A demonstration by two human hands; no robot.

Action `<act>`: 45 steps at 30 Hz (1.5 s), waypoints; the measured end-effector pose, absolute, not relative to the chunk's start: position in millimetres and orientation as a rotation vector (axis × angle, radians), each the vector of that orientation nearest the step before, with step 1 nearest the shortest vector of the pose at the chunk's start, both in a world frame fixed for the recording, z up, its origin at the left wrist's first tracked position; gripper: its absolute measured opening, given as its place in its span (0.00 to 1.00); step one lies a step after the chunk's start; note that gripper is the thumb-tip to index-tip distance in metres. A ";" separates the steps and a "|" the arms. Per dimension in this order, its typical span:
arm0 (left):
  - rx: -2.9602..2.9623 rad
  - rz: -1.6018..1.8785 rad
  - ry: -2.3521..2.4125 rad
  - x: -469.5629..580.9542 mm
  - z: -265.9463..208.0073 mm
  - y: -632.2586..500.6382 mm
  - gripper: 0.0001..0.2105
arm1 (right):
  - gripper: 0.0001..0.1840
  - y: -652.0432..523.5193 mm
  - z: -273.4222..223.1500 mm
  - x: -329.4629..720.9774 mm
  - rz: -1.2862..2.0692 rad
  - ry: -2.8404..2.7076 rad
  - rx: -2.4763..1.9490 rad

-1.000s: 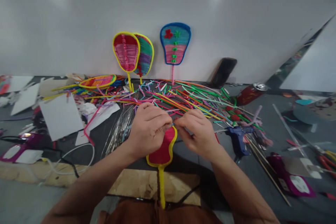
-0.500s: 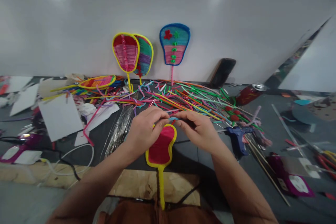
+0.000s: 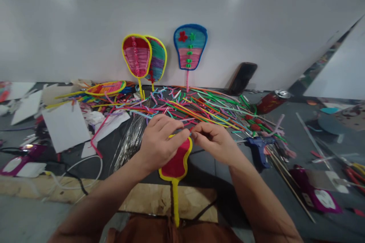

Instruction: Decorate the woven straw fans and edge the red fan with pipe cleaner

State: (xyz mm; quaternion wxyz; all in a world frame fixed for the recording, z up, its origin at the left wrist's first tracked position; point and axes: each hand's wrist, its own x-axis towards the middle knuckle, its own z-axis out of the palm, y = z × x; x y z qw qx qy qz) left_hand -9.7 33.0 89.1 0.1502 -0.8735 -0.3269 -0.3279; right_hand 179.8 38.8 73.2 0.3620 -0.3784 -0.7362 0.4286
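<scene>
My left hand [image 3: 162,140] and my right hand [image 3: 215,140] meet fingertip to fingertip above the table, both closed in a pinch. Between them is a short piece of pipe cleaner, light blue a moment ago and now almost fully hidden by the fingers. Under my left hand lies a hand fan [image 3: 175,165] with a dark red face, yellow pipe-cleaner rim and yellow handle pointing towards me. My left fingers cover part of its top.
Finished fans [image 3: 190,49] lean on the white board behind a heap of coloured pipe cleaners [image 3: 199,108]. Silver wires [image 3: 129,140] lie left. A blue glue gun [image 3: 259,152], a red can [image 3: 272,101] and purple devices [image 3: 315,193] stand right. A phone [image 3: 242,79] leans on the board.
My left fingers have shifted right and closed over the light blue pipe cleaner, which showed between both hands before. My right hand is nearly in place; the fan has not visibly moved.
</scene>
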 end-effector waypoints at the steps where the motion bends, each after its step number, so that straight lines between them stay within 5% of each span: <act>1: -2.537 -0.926 -0.925 -9.1 89.8 32.9 0.09 | 0.08 38.6 72.5 178.4 1.013 -1.926 -0.971; 8: -2.856 -1.039 -1.373 -4.8 102.4 33.3 0.06 | 0.08 40.1 55.9 173.8 -0.037 -2.164 -0.683; 13: -3.440 -1.052 -1.842 -6.9 114.4 39.1 0.07 | 0.05 45.5 47.5 179.2 -0.293 -2.097 -0.495; 17: -3.170 -1.145 -1.837 -5.6 109.9 39.6 0.08 | 0.06 46.3 57.2 177.8 0.020 -2.020 -0.669; 27: -2.372 -1.017 -0.935 -7.4 89.9 30.8 0.07 | 0.11 34.7 74.9 170.2 1.158 -1.630 -1.027; 35: -2.413 -0.957 -0.802 -10.8 97.9 34.1 0.08 | 0.13 36.9 69.6 170.3 1.471 -1.566 -0.866; 39: -2.574 -1.005 -0.989 -6.9 105.3 35.6 0.07 | 0.09 33.8 70.7 167.2 1.133 -1.725 -0.870; 45: -3.062 -1.048 -1.507 -7.7 123.6 37.9 0.07 | 0.07 38.1 66.0 171.2 0.078 -2.138 -0.620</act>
